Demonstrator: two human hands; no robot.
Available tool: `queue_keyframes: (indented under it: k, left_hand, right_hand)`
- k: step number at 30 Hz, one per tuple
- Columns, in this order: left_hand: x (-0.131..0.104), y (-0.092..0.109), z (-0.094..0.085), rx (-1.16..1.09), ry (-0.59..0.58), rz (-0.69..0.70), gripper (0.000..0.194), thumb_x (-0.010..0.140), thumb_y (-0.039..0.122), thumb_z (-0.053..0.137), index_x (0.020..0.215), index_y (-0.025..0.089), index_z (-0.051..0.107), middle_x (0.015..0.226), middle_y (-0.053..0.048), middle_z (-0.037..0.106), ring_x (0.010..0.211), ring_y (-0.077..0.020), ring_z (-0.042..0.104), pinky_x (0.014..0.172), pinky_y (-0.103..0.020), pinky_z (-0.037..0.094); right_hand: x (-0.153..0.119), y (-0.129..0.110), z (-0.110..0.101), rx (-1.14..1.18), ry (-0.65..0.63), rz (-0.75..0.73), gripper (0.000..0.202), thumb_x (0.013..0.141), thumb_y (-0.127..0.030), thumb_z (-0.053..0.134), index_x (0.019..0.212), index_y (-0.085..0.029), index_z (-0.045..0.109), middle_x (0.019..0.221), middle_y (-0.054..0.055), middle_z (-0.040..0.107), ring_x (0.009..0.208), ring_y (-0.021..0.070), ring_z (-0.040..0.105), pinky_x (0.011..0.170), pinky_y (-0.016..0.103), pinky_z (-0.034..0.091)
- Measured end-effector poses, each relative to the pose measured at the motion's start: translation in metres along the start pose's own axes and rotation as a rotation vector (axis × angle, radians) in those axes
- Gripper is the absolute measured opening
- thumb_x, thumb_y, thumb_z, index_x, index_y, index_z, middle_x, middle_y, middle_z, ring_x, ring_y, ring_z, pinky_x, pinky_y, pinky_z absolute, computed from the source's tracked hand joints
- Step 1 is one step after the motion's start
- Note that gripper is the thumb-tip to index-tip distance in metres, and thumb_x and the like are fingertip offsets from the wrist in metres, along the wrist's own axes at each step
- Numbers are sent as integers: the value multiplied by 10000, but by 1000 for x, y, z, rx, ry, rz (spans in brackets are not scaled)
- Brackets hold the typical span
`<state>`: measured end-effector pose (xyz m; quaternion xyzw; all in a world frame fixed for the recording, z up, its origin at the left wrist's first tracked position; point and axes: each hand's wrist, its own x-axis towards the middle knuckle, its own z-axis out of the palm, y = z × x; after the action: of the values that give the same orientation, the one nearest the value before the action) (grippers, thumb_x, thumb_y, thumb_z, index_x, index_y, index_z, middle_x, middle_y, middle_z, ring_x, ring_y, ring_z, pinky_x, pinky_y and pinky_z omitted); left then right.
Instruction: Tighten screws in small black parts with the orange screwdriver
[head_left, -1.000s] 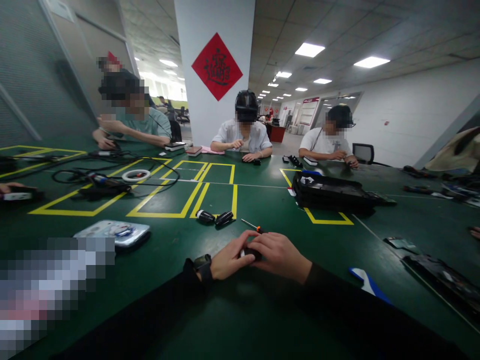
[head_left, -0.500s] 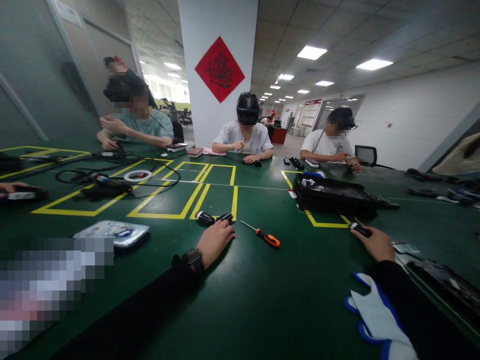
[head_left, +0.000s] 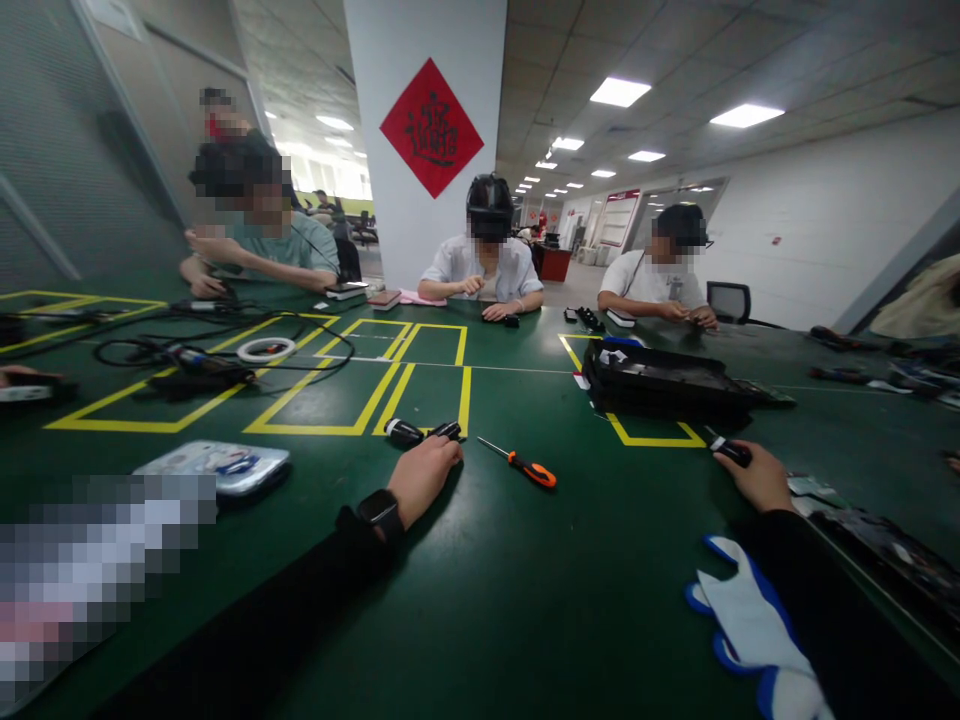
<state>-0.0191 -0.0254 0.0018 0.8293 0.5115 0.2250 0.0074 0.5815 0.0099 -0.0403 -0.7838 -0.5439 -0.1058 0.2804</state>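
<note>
Nearest on the right of a green tabletop [head_left: 480, 600] lies a white item edged in blue [head_left: 754, 615], beside the person's dark right sleeve. At near left is a pale phone [head_left: 217, 465], next to a pixelated patch. Slightly farther, the left hand [head_left: 425, 480], a watch [head_left: 380, 512] on its wrist, lies palm down, fingertips at a small black piece [head_left: 448, 430]; whether it grips cannot be told. A black bulb-shaped piece [head_left: 403, 432] sits just left of that. Between the hands lies an orange-and-black screwdriver [head_left: 534, 471], its shaft pointing far left. Well to the right, the right hand [head_left: 759, 478] is grasping a short black tool [head_left: 731, 449] with a thin tip. Beyond are a black casing [head_left: 664, 378] at right and, at left, a white ring [head_left: 266, 350] among dark cables [head_left: 341, 362]. Three people sit along the far side.
</note>
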Motion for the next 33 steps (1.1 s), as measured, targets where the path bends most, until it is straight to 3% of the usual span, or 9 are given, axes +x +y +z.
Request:
queue_keyframes:
  k: [9, 13, 15, 16, 17, 20, 23, 27, 33]
  left_hand:
    - [1, -3, 18, 53, 84, 54, 286, 836, 149, 339, 1082, 132, 485, 1022, -112, 530, 977, -201, 477, 882, -361, 380]
    - [0, 3, 20, -82, 88, 48, 290, 844, 150, 309, 1085, 126, 468, 980, -109, 522, 942, -198, 478, 862, -380, 383]
    - [-1, 13, 20, -230, 72, 34, 276, 850, 168, 301, 1066, 136, 469, 938, -92, 521, 883, -180, 489, 829, -362, 395]
    - [-2, 21, 21, -329, 60, 24, 263, 850, 185, 311, 1058, 140, 465, 928, -84, 519, 863, -171, 492, 813, -347, 401]
    - [-3, 30, 21, -441, 50, -13, 247, 850, 209, 323, 1046, 147, 460, 911, -74, 520, 836, -161, 496, 786, -329, 410]
    - [-6, 62, 21, -809, -17, -102, 206, 851, 280, 343, 984, 167, 454, 869, -43, 513, 745, -129, 495, 682, -273, 424]
    - [-12, 86, 17, -1163, -118, -97, 216, 844, 334, 371, 983, 176, 420, 830, -13, 485, 664, -95, 476, 605, -233, 414]
    - [-17, 93, 9, -1408, -137, -132, 212, 826, 356, 421, 923, 171, 388, 737, 23, 457, 593, -70, 447, 552, -206, 376]
    - [-12, 85, 2, -1457, -94, -166, 233, 795, 364, 482, 856, 160, 390, 708, 30, 457, 596, -63, 445, 560, -199, 368]
  right_hand:
    - [-12, -23, -16, -18, 108, -65, 539, 630, -497, 573, 1046, -157, 521, 961, 119, 561, 939, 299, 484, 814, 432, 312]
    - [-18, -59, -45, 17, 349, -87, 535, 664, -464, 581, 1078, -133, 511, 1040, 150, 527, 1040, 293, 420, 869, 427, 279]
    - [-23, -93, -65, 114, 378, -121, 484, 705, -432, 558, 1081, -131, 513, 1079, 155, 517, 1026, 268, 440, 856, 403, 321]
    - [-28, -115, -75, 202, 306, -156, 453, 720, -423, 548, 1073, -141, 518, 1087, 142, 519, 972, 244, 479, 804, 375, 372]
    - [-35, -140, -85, 291, 152, -225, 401, 733, -417, 539, 1038, -156, 537, 1051, 116, 546, 912, 220, 515, 757, 349, 409]
    - [-77, -226, -106, 432, -398, -522, 294, 762, -398, 530, 956, -184, 587, 931, 61, 606, 811, 178, 558, 728, 318, 443]
    - [-131, -298, -109, 545, -649, -752, 237, 780, -353, 532, 959, -210, 594, 927, 38, 615, 810, 157, 560, 717, 290, 447]
    - [-177, -341, -93, 675, -694, -803, 125, 805, -281, 520, 834, -204, 615, 814, 13, 623, 747, 131, 563, 701, 261, 435]
    - [-180, -345, -80, 824, -570, -612, 148, 824, -296, 496, 908, -195, 565, 820, 8, 604, 738, 121, 556, 669, 256, 438]
